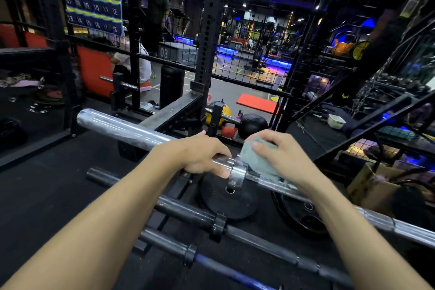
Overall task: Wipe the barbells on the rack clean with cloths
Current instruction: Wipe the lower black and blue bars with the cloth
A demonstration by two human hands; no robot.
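Fingers of your left hand [202,156] curl around the chrome barbell [131,130] just left of its collar [236,173]. Your right hand [280,155] grips a grey-green cloth [257,160], pressing it onto the bar right beside that collar. Two darker barbells [188,212] lie nearer you, lower down.

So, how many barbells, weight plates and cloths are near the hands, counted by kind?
Barbells: 3, namely the shiny chrome steel barbell, the black steel barbell and the dark barbell with a blue shaft.
Round black weight plates: 2, one matte rubber, one glossy.
Grey-green cloths: 1.
Total: 6.
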